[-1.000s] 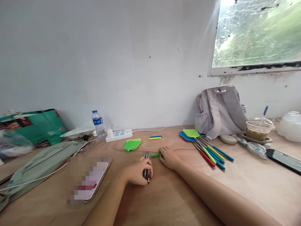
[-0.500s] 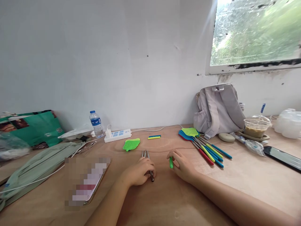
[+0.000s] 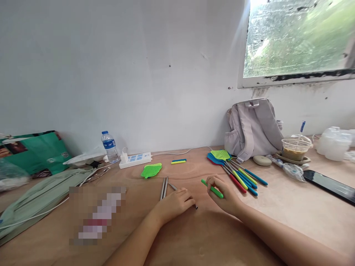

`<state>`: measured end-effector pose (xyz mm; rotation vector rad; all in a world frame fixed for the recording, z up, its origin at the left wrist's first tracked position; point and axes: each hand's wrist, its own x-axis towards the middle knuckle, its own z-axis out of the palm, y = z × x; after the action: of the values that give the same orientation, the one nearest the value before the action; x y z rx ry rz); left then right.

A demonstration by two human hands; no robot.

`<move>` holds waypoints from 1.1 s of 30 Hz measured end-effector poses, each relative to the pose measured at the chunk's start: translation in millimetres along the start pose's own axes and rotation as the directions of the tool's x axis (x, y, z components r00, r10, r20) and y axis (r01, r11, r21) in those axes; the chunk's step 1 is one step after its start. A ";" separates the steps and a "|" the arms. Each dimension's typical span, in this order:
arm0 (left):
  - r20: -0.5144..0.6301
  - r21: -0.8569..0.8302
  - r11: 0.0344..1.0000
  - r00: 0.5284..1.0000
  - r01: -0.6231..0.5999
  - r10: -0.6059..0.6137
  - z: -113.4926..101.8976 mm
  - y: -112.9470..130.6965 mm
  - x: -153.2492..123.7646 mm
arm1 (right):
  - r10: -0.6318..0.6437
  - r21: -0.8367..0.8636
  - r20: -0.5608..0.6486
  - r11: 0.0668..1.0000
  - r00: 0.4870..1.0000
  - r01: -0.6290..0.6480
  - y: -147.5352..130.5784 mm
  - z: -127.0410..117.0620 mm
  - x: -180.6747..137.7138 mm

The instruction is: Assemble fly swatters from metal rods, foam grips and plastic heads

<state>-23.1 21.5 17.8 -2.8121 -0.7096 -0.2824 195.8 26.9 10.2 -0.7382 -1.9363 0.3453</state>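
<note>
My right hand (image 3: pixel 224 194) is closed around a short green handle sleeve (image 3: pixel 212 188), held just above the wooden table (image 3: pixel 277 214). My left hand (image 3: pixel 174 202) lies over a thin metal rod (image 3: pixel 195 206), fingers curled on it and swinging it away from two more metal rods (image 3: pixel 164 187) that lie side by side. A loose green swatter head (image 3: pixel 151 170) and a blue and yellow pair of sleeves (image 3: pixel 178 161) lie farther back. A bundle of finished fly swatters (image 3: pixel 238 173) with coloured handles lies to the right.
A grey backpack (image 3: pixel 255 127) leans on the wall at the right. Beside it are an iced drink cup (image 3: pixel 294 149) and a black phone (image 3: pixel 330 185). A power strip (image 3: pixel 135 159), water bottle (image 3: pixel 109 147), green bag (image 3: pixel 36 151) and blurred phone (image 3: pixel 97 214) occupy the left.
My right hand picked the green sleeve off the table and lifted it. My left hand drew one metal rod out of the group and turned it rightward.
</note>
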 end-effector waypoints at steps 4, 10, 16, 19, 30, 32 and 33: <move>-0.136 0.153 0.983 0.983 -0.099 0.120 4.9 5.4 3.3 | -0.014 0.045 -0.087 0.999 0.996 0.018 -3.0 0.8 -4.6; -0.389 0.215 0.976 0.920 0.034 0.053 3.4 5.7 1.4 | -0.285 -0.057 -0.174 0.959 0.943 0.279 -16.1 -4.1 -12.0; -0.419 0.148 0.964 0.897 0.219 -0.140 -5.5 -9.4 -11.2 | -0.346 -0.107 -0.142 0.937 0.927 0.334 -24.7 3.0 -14.9; -0.431 0.115 0.976 0.895 0.182 -0.116 -10.9 -13.6 -15.3 | -0.294 -0.076 -0.157 0.955 0.943 0.285 -23.0 7.7 -13.7; -0.361 0.019 0.981 0.917 0.191 -0.171 -12.8 -1.0 -9.4 | 0.035 0.048 -0.044 0.998 0.998 -0.033 -11.4 13.5 -14.1; -0.353 -0.037 0.970 0.905 0.239 -0.236 -12.2 4.1 -7.6 | 0.076 0.039 0.046 0.996 0.996 -0.078 -11.4 13.7 -13.9; -0.339 -0.062 0.965 0.904 0.256 -0.261 -12.0 6.9 -6.3 | 0.089 0.026 0.099 0.995 0.991 -0.092 -11.2 14.0 -13.9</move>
<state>-26.8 9.6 26.6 -2.5741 -0.9931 -0.8085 184.1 10.5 -0.3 -0.8039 -1.9882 0.4738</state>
